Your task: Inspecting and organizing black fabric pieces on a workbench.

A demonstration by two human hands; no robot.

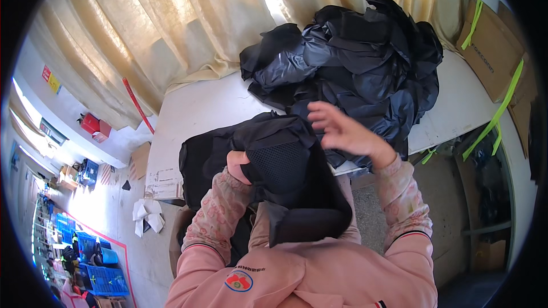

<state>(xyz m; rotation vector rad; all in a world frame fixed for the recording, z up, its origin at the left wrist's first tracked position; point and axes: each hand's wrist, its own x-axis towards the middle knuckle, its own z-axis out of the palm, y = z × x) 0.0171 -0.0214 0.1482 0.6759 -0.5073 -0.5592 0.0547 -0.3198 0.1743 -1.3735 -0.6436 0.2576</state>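
A black padded fabric piece with a mesh panel (278,166) lies over the near table edge and hangs down onto my lap. Its exact kind I cannot make out. My left hand (237,166) grips it at the left side of the mesh, its fingers mostly hidden behind the cloth. To the right, my right hand (338,129) is raised above the fabric's right edge, fingers spread and slightly blurred, with nothing in them. Beyond it sits a large heap of black, partly shiny fabric pieces (365,57).
The white table (200,102) backs onto beige curtains (142,28). Cardboard (491,51) with yellow-green straps stands at the right. An open cardboard box (176,239) is by my left leg. White scraps (148,217) and blue crates (105,279) are on the floor at left.
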